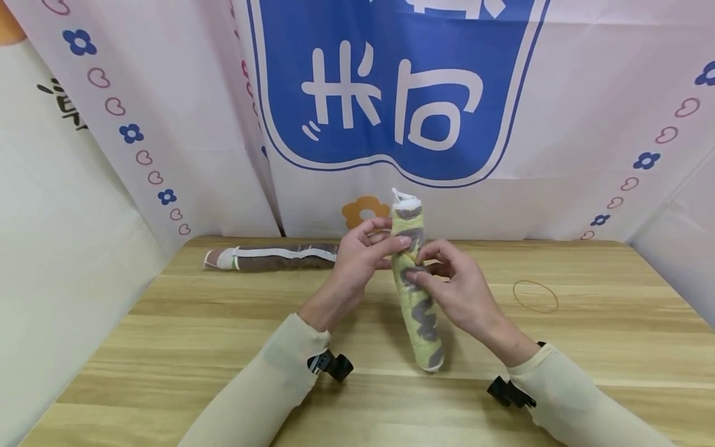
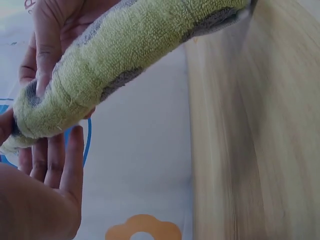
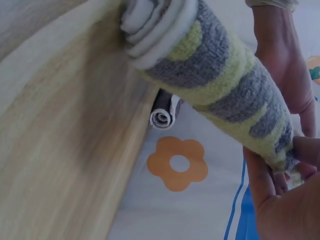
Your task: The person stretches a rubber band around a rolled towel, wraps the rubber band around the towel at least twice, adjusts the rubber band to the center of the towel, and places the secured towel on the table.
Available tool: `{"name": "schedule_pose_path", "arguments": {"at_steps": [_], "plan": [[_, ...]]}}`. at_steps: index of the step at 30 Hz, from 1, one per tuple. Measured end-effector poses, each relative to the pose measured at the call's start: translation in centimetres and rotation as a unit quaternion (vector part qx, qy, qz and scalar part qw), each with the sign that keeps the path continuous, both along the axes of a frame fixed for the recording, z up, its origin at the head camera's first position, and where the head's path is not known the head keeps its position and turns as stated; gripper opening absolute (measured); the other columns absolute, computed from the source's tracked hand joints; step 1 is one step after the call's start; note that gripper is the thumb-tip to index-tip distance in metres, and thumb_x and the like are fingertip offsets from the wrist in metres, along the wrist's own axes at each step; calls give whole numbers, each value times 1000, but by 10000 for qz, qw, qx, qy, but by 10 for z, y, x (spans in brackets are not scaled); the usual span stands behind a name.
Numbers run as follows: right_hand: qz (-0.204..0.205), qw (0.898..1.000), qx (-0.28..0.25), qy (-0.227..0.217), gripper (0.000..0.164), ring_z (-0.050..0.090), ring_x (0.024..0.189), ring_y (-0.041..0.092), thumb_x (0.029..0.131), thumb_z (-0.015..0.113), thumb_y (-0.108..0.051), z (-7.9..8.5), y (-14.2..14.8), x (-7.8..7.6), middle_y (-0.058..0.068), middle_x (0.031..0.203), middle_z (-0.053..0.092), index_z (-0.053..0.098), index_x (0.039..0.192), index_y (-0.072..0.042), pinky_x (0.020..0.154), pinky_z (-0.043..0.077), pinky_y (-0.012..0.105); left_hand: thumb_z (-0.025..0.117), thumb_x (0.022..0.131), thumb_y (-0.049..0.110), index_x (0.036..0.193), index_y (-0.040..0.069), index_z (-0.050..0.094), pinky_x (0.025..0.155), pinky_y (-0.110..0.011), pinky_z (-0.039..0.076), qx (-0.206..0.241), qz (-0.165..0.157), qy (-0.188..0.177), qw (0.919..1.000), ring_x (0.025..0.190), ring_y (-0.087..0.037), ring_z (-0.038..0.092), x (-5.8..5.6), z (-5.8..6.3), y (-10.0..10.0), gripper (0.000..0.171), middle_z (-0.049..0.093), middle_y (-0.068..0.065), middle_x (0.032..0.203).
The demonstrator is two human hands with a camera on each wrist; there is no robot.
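Note:
A rolled towel [image 1: 420, 313], yellow-green terry with grey patches, stands at a slight tilt between the two hands, above the tabletop. The left hand [image 1: 360, 256] holds its upper part from the left, thumb across the front. From the right, the right hand [image 1: 462, 292] pinches at the roll just below that thumb. A thin yellowish line crosses the towel near the right fingertips. White strings or tag ends stick out at the top of the roll. In the right wrist view, the towel's lower end [image 3: 160, 35] shows its white spiral layers.
A brown rolled towel [image 1: 279, 257] with a white edge strip lies along the back left of the wooden table [image 1: 212, 360]. On the right lies a loose rubber band [image 1: 529, 280]. Behind the table hangs a printed cloth [image 1: 558, 155] with a blue emblem.

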State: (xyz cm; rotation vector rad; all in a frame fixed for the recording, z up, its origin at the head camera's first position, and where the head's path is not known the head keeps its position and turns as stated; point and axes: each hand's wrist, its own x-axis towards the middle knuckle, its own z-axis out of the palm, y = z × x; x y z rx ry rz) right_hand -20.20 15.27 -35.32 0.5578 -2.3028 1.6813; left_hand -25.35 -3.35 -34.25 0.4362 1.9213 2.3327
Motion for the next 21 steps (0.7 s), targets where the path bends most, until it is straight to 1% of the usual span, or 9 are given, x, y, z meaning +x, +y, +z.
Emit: {"name": "schedule_pose_path", "arguments": {"at_steps": [3,7,9,12,15,18,19,21], "plan": [[50,10000,-26,58,17,73,102,40,96,75,5,-1,0,0,18,117,68,64,105,-5,75,63,41,80,93,12,124,2,66,79,-34,62,-26,147,44,9999,99,-20,72,1,0,2,35,76,-14,113],[199,9997,-42,147,18,73,104,42,97,69,11,-4,-1,0,19,115,67,64,102,-5,75,64,41,82,91,11,118,4,66,76,-32,61,-64,330,-15,9994,96,-18,71,2,0,3,32,76,-11,107],[228,9994,12,249,19,74,103,40,96,66,15,-6,-1,0,18,111,70,65,100,-4,76,64,40,82,90,11,118,4,66,75,-32,61,-63,377,-20,9993,95,-18,71,2,0,4,32,76,-10,106],[155,9990,95,411,22,75,100,36,96,65,17,-7,-1,0,15,104,72,67,99,-5,77,63,38,82,91,11,118,4,66,75,-32,60,-24,395,-49,9992,94,-18,71,2,-1,4,32,75,-10,105],[62,9983,181,555,20,74,101,32,96,66,15,-7,-2,1,12,104,73,68,101,-5,78,63,38,82,91,9,117,3,67,74,-31,61,60,462,-53,9989,93,-18,71,3,-1,5,31,76,-10,105],[-87,9971,401,640,17,71,105,30,96,71,10,-5,-3,2,11,112,68,68,106,-4,80,63,39,84,89,6,114,3,68,71,-28,60,93,740,117,9971,89,-16,70,4,0,7,29,76,-9,100],[-154,9967,490,635,16,70,106,29,96,74,7,-4,-3,2,11,114,66,68,107,-3,81,63,40,84,89,5,112,4,69,69,-27,58,76,861,224,9960,87,-16,69,5,0,7,28,76,-9,98],[-284,9962,631,527,20,68,107,29,94,80,1,-2,-4,3,10,115,62,65,109,-3,84,63,42,86,88,4,109,4,69,69,-26,57,-15,1063,484,9932,84,-16,68,8,1,9,27,76,-8,94]]}}
